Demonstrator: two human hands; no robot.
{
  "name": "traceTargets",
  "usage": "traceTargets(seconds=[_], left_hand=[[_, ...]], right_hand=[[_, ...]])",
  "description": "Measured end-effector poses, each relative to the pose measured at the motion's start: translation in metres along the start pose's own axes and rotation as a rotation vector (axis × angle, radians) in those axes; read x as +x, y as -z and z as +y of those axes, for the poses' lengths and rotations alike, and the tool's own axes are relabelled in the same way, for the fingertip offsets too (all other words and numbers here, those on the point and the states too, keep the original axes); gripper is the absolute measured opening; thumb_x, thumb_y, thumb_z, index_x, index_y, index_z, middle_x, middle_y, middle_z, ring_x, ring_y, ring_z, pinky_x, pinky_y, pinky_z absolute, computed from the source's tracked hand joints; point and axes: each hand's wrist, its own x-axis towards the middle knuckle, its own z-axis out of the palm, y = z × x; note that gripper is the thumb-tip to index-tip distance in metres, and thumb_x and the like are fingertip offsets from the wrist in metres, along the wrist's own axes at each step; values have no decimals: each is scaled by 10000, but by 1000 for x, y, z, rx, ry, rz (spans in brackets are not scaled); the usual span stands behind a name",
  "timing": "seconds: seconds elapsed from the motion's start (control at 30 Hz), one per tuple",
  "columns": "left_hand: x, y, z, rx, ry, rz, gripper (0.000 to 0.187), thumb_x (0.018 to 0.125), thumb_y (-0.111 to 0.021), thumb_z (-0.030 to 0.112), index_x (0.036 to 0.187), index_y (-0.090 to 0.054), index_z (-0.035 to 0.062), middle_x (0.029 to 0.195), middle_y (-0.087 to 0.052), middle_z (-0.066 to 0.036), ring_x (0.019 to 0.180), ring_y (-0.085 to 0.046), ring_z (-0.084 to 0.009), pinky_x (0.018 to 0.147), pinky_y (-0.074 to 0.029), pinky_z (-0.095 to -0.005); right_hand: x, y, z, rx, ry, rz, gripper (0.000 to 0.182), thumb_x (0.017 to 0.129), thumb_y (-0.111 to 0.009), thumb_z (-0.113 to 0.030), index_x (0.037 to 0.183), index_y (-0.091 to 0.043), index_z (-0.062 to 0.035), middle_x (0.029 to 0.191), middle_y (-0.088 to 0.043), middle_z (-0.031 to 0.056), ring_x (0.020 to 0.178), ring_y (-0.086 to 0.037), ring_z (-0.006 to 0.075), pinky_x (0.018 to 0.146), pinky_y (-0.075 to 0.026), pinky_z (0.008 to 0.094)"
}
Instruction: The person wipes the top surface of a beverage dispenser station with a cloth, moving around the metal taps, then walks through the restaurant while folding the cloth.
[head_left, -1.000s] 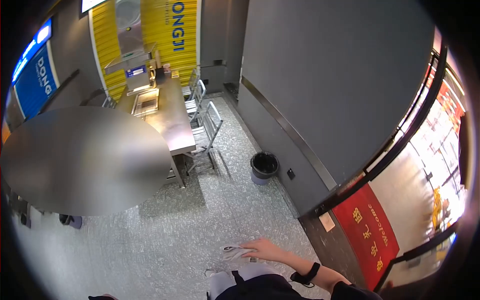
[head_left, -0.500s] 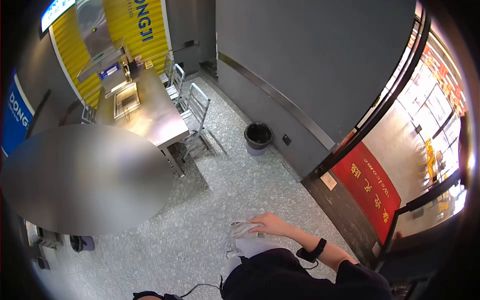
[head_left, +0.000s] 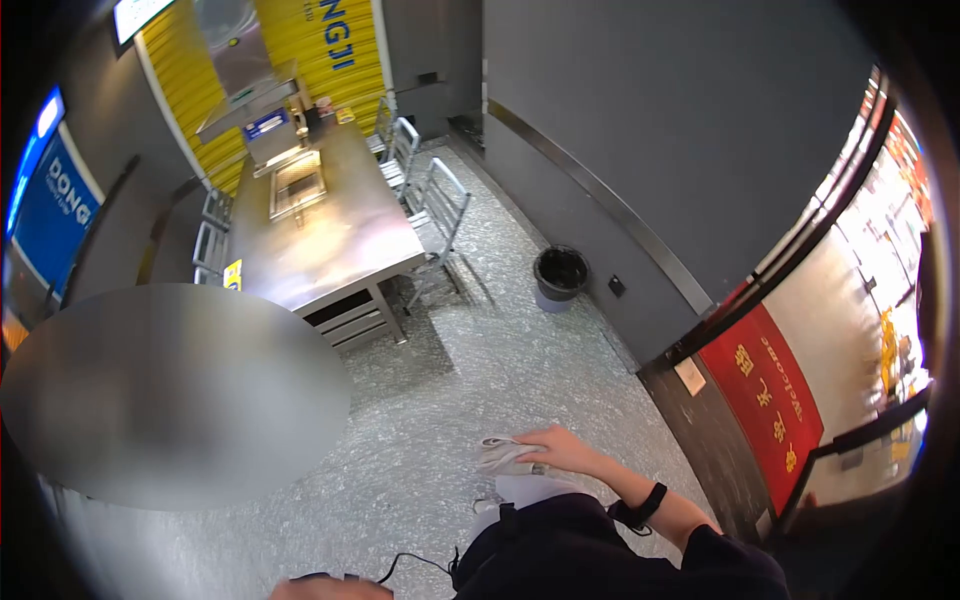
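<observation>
My right hand (head_left: 562, 448) is closed around a crumpled light grey cloth (head_left: 503, 455), held over the floor in front of my body. A black band (head_left: 638, 508) wraps the right forearm. At the bottom edge only a part of my left hand (head_left: 335, 589) shows, low beside a thin black cable (head_left: 415, 558). Its fingers are out of sight, so what it holds, if anything, cannot be made out.
Ahead on the left stands a metal table (head_left: 375, 225) with a built-in grill (head_left: 298, 185) and metal chairs (head_left: 440, 208). A black-lined bin (head_left: 561, 278) stands by the grey wall. A red welcome mat (head_left: 765, 400) lies at the doorway. A grey blur (head_left: 175, 400) hides the left.
My view has swung to the left, so the table and bin sit farther right. The right hand keeps its hold on the cloth. More of my left hand has come into view.
</observation>
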Motion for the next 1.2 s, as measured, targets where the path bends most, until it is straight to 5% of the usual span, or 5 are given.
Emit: traceTargets(seconds=[0.13, 0.4, 0.8, 1.1, 1.2], left_hand=[[-90, 6, -39, 1026, 300, 624, 140, 848, -569, 166, 795, -591, 38, 851, -593, -93, 826, -549, -221, 702, -445, -333], [-224, -33, -111, 1601, 627, 1103, 620, 811, -708, 304, 1297, -435, 33, 1267, -483, -193, 1179, -465, -340, 989, -374, -402], [-256, -150, -143, 1222, 465, 2058, 830, 817, -680, 436, 1405, -242, 47, 1201, -538, -268, 1117, -548, -355, 907, -443, -389], [-256, -209, -168, 1182, 40, 2431, 523, 808, -672, 365, 1225, -511, 93, 1134, -597, -144, 1048, -578, -280, 876, -447, -357], [-245, -219, -159, 1373, 335, 2435, 464, 808, -666, 346, 1172, -535, 90, 1091, -605, -123, 1014, -582, -284, 857, -451, -359]], right_hand=[[17, 8, -14, 178, -51, -88, 451, 879, -613, -341, 1196, -597, -21, 1152, -631, 157, 1063, -594, 256, 931, -421, 324], [89, -47, -92, 623, -61, -612, 406, 940, -556, -283, 1188, -586, 37, 1091, -637, 85, 1001, -552, 138, 896, -418, 270], [65, -145, -166, 152, 191, -1297, 603, 904, -572, -366, 1381, -380, -50, 1346, -434, 174, 1216, -437, 269, 1008, -362, 357], [34, -214, -155, 10, 310, -1669, 808, 818, -697, -189, 1453, -210, -75, 1411, -353, 188, 1313, -339, 272, 1048, -318, 372], [18, -214, -168, 192, 484, -1768, 820, 814, -697, -197, 1455, -203, -60, 1443, -319, 197, 1339, -310, 278, 1073, -292, 380]])
